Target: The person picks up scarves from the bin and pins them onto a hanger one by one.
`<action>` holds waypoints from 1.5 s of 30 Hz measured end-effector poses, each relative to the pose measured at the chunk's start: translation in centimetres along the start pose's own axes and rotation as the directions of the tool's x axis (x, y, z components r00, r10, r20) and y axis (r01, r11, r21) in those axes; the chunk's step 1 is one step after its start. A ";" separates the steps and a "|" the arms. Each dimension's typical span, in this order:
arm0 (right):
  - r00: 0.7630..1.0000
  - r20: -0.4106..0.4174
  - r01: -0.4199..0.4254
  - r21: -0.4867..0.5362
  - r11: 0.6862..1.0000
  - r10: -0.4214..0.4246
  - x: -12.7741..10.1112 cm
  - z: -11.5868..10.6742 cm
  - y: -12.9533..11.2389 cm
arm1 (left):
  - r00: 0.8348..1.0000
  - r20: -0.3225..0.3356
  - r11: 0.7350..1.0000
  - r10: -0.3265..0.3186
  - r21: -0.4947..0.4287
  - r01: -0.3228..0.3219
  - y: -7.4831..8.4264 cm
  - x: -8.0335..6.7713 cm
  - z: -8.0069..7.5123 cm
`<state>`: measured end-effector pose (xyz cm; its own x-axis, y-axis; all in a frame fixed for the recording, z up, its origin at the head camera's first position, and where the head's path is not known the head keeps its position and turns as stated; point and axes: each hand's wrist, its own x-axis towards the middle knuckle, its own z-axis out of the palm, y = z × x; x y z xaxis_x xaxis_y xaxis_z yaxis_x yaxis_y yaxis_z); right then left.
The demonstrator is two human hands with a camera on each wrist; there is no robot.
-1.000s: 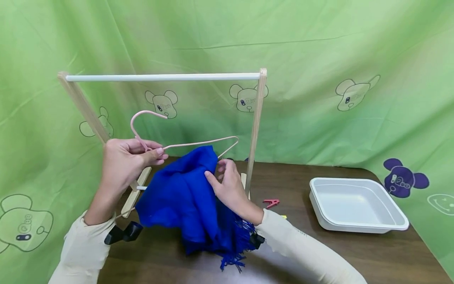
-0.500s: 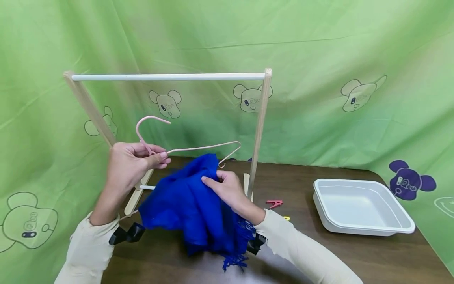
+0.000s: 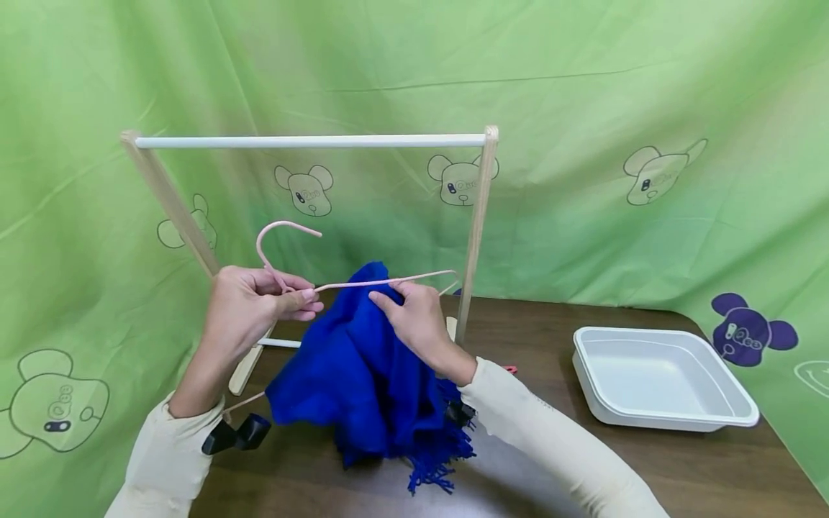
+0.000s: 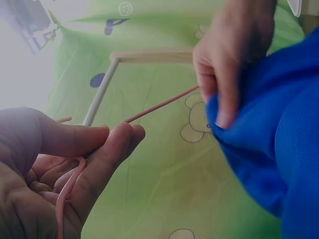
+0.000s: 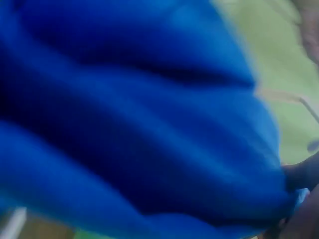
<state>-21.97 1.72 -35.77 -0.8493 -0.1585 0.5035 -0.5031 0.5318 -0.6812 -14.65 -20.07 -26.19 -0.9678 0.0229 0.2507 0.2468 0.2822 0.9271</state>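
Observation:
My left hand (image 3: 252, 306) pinches a pink clothes hanger (image 3: 260, 248) at the base of its hook, between thumb and fingers. With my right hand (image 3: 421, 327) I grip the top of a blue fringed scarf (image 3: 356, 381), close under the hanger's right arm. The scarf hangs in folds in front of the hanger, and its peak rises behind the arm's wire. Its fringe (image 3: 430, 471) dangles over the table. In the left wrist view the right thumb lies on the scarf's edge (image 4: 249, 129). Blue cloth fills most of the right wrist view and hides much of that hand's grip.
Behind my hands stands a wooden rack with a white top bar (image 3: 311, 142). A white plastic tub (image 3: 667, 378) sits on the brown table (image 3: 531, 324) at the right. A red clothespin (image 3: 511, 370) shows only partly past my right sleeve. A green patterned curtain (image 3: 550, 86) encloses the table.
The hanger has come lower and to the right with my left hand. My right hand has raised the scarf's top to the hanger's right arm. My right sleeve now covers most of the clothespin.

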 end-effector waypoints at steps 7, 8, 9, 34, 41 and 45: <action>0.970 0.084 0.243 -0.427 0.871 -0.229 -0.4 1.1 1.0 | 1.000 0.011 1.000 0.013 -0.022 -0.013 0.2 -0.5 0.2; 0.967 0.093 0.253 -0.456 0.853 -0.237 -0.5 1.1 1.0 | 1.000 0.007 1.000 0.011 -0.024 -0.011 0.2 -0.5 0.2; 0.966 0.097 0.257 -0.481 0.838 -0.241 -0.5 1.2 1.0 | 1.000 0.003 1.000 0.009 -0.025 -0.009 0.2 -0.5 0.3; 0.726 -0.043 0.641 -0.323 0.697 -0.687 -4.3 3.4 0.3 | 0.999 -0.046 1.000 0.004 0.025 -0.003 1.3 1.3 0.6; 0.638 0.103 0.745 -0.332 0.578 -0.763 -4.5 4.8 -1.2 | 0.999 -0.036 1.000 0.004 0.028 -0.003 1.2 1.6 0.8; 0.640 0.320 0.764 -0.366 0.531 -0.699 -4.3 5.3 -2.3 | 0.999 -0.045 1.000 0.008 0.024 -0.007 1.1 1.7 0.9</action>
<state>-18.00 -3.26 -39.24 -0.2426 -0.7393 0.6281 -0.8576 0.4661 0.2173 -16.07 -18.88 -24.99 -0.9627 -0.0177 0.2702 0.2521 0.3053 0.9183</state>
